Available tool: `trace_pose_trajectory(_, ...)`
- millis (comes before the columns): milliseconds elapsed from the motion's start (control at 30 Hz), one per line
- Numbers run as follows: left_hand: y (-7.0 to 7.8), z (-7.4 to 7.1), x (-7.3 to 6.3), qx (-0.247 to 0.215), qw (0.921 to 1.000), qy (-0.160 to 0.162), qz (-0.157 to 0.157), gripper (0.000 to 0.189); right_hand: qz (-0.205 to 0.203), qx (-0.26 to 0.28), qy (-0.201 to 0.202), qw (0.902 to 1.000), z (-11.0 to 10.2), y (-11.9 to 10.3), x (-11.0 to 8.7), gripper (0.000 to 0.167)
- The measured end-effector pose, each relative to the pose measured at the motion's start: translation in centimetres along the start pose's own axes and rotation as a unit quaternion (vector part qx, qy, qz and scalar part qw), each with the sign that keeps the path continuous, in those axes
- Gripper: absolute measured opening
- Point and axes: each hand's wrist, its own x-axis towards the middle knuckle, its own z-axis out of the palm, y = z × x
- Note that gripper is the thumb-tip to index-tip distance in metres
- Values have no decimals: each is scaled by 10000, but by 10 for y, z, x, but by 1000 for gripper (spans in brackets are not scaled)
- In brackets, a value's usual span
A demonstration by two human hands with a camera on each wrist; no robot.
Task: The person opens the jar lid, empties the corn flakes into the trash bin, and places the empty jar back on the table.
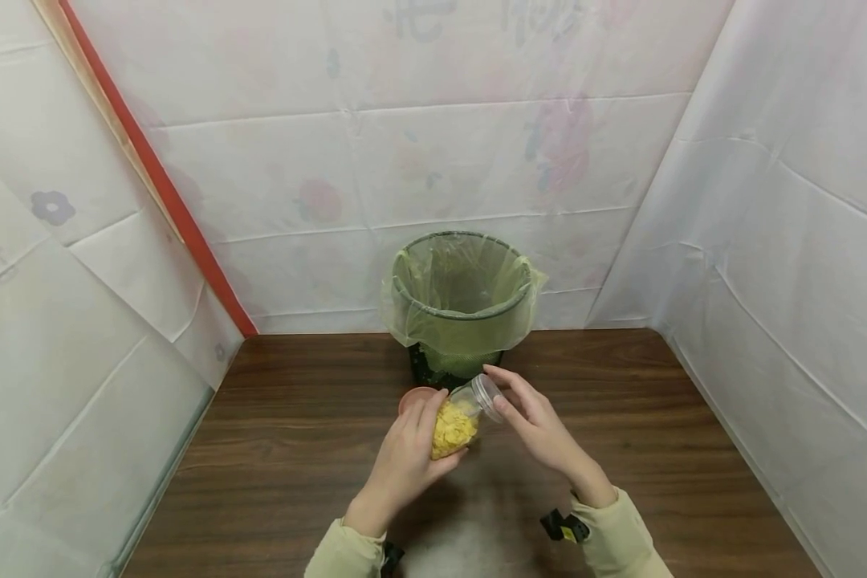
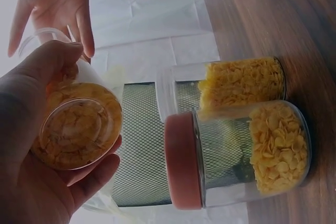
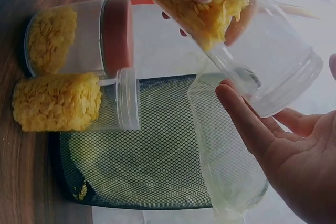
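Note:
My left hand [image 1: 405, 461] grips a clear jar [image 1: 453, 431] of yellow flakes, tilted with its top up to the right. The flakes lie toward its base. Around the jar's clear lid [image 1: 486, 397], my right hand [image 1: 538, 425] is held with fingers extended; in the right wrist view its fingertips [image 3: 226, 88] are right at the jar's side below the lid. Two more jars of flakes stand upright on the table just beyond: a pink-lidded jar [image 2: 278, 153] and a narrower clear-lidded jar [image 3: 58, 103]. Only the pink lid [image 1: 417, 397] shows from the head, with my left hand covering the rest.
Behind the jars, a dark mesh bin [image 3: 136, 156] lined with a pale yellow-green bag [image 1: 405, 321] stands at the back of the brown wooden table [image 1: 296, 425]. White patterned sheeting [image 1: 318, 177] hangs at the back and both sides. A red strip [image 1: 166, 185] runs down the left corner.

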Motion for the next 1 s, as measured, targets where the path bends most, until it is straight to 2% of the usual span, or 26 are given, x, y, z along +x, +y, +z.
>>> trace_pose_trajectory(267,-6,1,1,245,9996,-149,34,83,38,-274,-22,9996,-5,-22,11,38)
trace_pose_trajectory(300,-7,1,2,287,9994,-177,27,83,28,-293,-8,9996,-5,-21,12,37)
trace_pose_trajectory(533,-12,-2,7,653,9976,-210,63,83,49,-346,123,9993,-2,24,18,35)
trace_pose_trajectory(733,-14,-1,11,864,9960,-177,128,83,217,-268,216,9992,1,26,24,33)
trace_pose_trajectory(867,-14,1,12,959,9952,-86,170,83,171,-237,265,9992,3,26,27,30)
trace_pose_trajectory(1000,-13,2,12,1008,9946,-35,230,82,43,-488,399,9980,5,24,28,28)
